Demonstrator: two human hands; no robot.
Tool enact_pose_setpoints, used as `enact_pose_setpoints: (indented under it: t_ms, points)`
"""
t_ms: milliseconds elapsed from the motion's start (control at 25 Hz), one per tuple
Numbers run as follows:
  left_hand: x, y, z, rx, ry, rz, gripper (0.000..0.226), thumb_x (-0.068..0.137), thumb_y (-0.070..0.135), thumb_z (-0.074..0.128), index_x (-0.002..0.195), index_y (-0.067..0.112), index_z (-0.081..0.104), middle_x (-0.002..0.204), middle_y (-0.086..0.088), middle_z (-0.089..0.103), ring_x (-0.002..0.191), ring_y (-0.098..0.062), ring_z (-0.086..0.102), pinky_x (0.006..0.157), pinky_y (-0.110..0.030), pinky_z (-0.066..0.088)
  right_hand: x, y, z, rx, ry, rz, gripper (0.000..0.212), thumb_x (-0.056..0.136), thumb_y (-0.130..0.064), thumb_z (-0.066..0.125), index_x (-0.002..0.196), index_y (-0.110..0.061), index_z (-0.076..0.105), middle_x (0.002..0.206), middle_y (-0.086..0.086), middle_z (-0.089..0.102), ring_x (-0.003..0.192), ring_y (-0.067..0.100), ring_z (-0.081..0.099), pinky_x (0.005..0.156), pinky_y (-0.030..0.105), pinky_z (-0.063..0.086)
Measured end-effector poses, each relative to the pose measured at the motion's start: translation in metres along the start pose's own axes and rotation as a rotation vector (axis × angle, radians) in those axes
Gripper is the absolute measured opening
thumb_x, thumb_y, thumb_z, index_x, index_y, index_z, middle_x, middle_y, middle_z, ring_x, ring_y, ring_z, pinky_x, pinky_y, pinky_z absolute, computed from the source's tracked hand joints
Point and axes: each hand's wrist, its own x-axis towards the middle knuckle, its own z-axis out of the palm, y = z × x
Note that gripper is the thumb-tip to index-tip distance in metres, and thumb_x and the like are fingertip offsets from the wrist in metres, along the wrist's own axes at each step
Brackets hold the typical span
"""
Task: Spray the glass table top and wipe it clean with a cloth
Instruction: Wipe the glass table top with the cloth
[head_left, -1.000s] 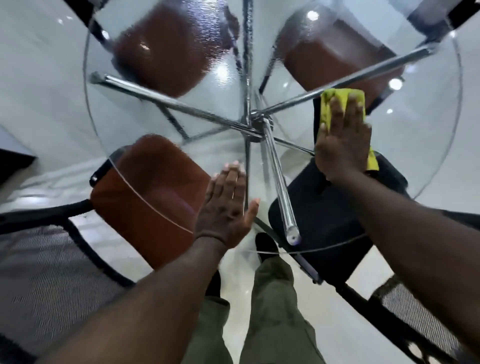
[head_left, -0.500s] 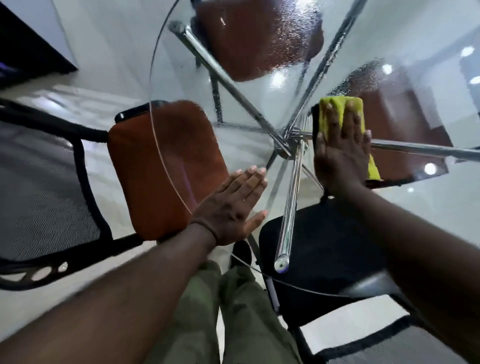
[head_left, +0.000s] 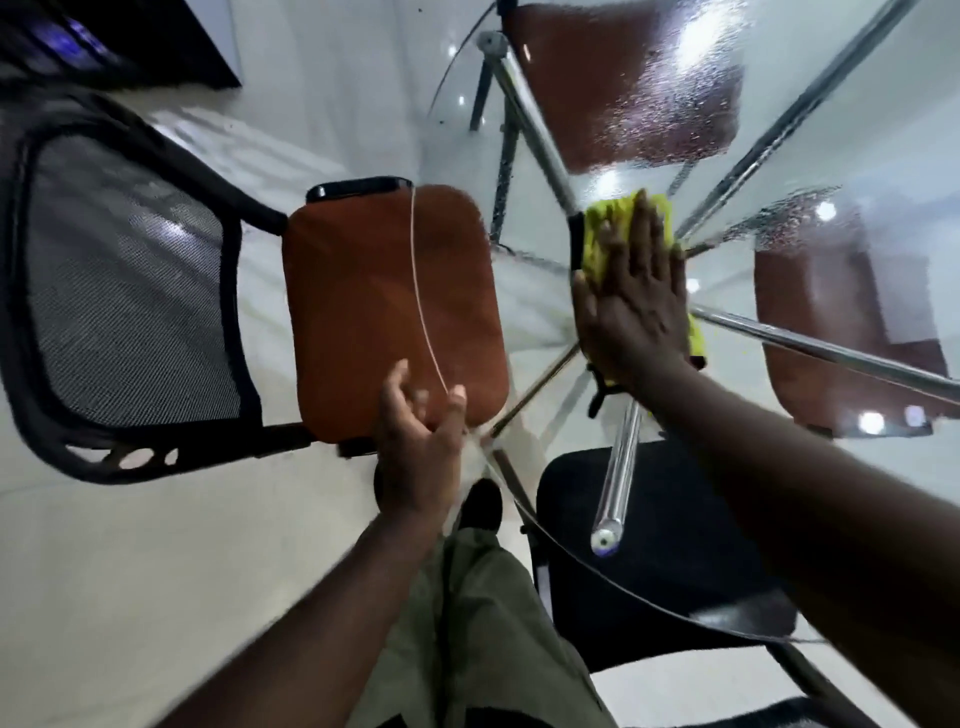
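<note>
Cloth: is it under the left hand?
No, the right hand lies flat on the cloth; the left hand is well apart from it.

glossy glass table top (head_left: 545, 291), chromed legs (head_left: 618, 467)

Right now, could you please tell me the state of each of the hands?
Left hand: loosely curled at the table rim, blurred; grip cannot be told.
Right hand: open, flat, pressing the yellow cloth.

Pale glossy floor (head_left: 130, 571), light spots reflected. Left: brown seat (head_left: 363, 312), black mesh back (head_left: 130, 291). Second brown seat (head_left: 623, 88) upper right, third brown seat (head_left: 831, 338) right edge. Black seat (head_left: 670, 561) lower right. Dark furniture (head_left: 130, 41) upper left.
</note>
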Motion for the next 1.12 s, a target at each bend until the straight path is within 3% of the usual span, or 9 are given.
enact_pose_setpoints:
  t_ms: [120,280,360,480,680,800,960,1040,1120]
  points:
    - [0.012,0.001,0.003,-0.562,-0.155,-0.431,0.038,0.095,0.027,0.070,0.129,0.011,0.063,0.118,-0.005,0.074,0.111,-0.025,0.069,0.096,-0.039,0.054,-0.018,-0.048,0.007,0.001,-0.079,-0.248,0.068,0.111,-0.047,0.036,0.171,-0.017,0.021,0.180,0.010,0.006,0.167,0.026,0.007,0.134,0.048,0.010]
    - [0.028,0.024,-0.012,-0.598,-0.249,-0.482,0.018,0.102,0.015,0.062,0.118,0.006,0.064,0.113,-0.016,0.075,0.101,-0.029,0.074,0.094,-0.046,0.058,-0.042,0.003,-0.005,-0.040,-0.156,-0.581,0.061,0.112,-0.050,0.036,0.167,-0.024,0.033,0.179,0.004,0.016,0.166,0.022,0.015,0.132,0.052,0.020]
    - [0.042,0.025,-0.022,-0.538,-0.267,-0.452,0.019,0.099,0.007,0.065,0.118,0.003,0.064,0.111,-0.018,0.076,0.095,-0.028,0.075,0.090,-0.043,0.061,-0.006,0.005,-0.006,-0.004,-0.084,-0.398,0.062,0.112,-0.050,0.034,0.167,-0.024,0.032,0.178,0.006,0.020,0.165,0.025,0.020,0.128,0.056,0.027]
    - [0.051,0.023,-0.030,-0.480,-0.289,-0.428,0.031,0.091,0.002,0.074,0.121,0.000,0.066,0.110,-0.016,0.077,0.095,-0.026,0.076,0.087,-0.038,0.063,0.049,-0.049,0.003,0.066,-0.043,-0.065,0.066,0.111,-0.050,0.031,0.171,-0.026,0.018,0.180,0.003,0.009,0.166,0.024,0.010,0.133,0.052,0.015]
    - [0.057,0.035,-0.034,-0.361,-0.246,-0.468,0.015,0.094,0.003,0.068,0.106,0.011,0.072,0.096,-0.010,0.077,0.085,-0.021,0.072,0.062,-0.022,0.057,-0.006,-0.088,0.009,0.010,-0.162,-0.415,0.065,0.112,-0.050,0.031,0.172,-0.032,0.012,0.181,-0.002,0.004,0.167,0.019,0.003,0.133,0.050,0.014]
    - [0.067,0.039,-0.037,-0.309,-0.251,-0.437,0.015,0.094,0.003,0.065,0.105,0.009,0.074,0.095,-0.011,0.076,0.091,-0.026,0.069,0.082,-0.033,0.054,-0.028,-0.038,-0.002,-0.037,-0.180,-0.602,0.062,0.113,-0.049,0.033,0.171,-0.030,0.021,0.180,0.000,0.010,0.166,0.019,0.009,0.132,0.053,0.019]
    - [0.077,0.042,-0.039,-0.369,-0.272,-0.475,0.011,0.095,0.007,0.066,0.103,0.005,0.074,0.083,-0.006,0.077,0.083,-0.025,0.070,0.085,-0.037,0.055,0.031,-0.043,-0.005,0.012,-0.081,-0.358,0.065,0.111,-0.049,0.033,0.171,-0.029,0.018,0.180,0.001,0.013,0.166,0.022,0.011,0.131,0.054,0.021]
    - [0.091,0.043,-0.040,-0.389,-0.279,-0.497,0.019,0.093,0.012,0.069,0.107,0.001,0.074,0.089,-0.010,0.079,0.086,-0.028,0.073,0.089,-0.039,0.056,0.075,-0.093,0.005,0.088,-0.061,-0.216,0.065,0.112,-0.049,0.033,0.171,-0.033,0.014,0.180,-0.002,0.008,0.167,0.019,0.006,0.133,0.053,0.015]
    - [0.108,0.043,-0.040,-0.404,-0.294,-0.543,0.027,0.093,0.015,0.067,0.113,-0.004,0.072,0.099,-0.016,0.079,0.092,-0.031,0.075,0.084,-0.036,0.057,0.092,-0.128,0.016,0.092,-0.088,-0.255,0.065,0.112,-0.050,0.031,0.171,-0.034,0.011,0.181,-0.003,0.004,0.167,0.018,0.003,0.133,0.052,0.012]
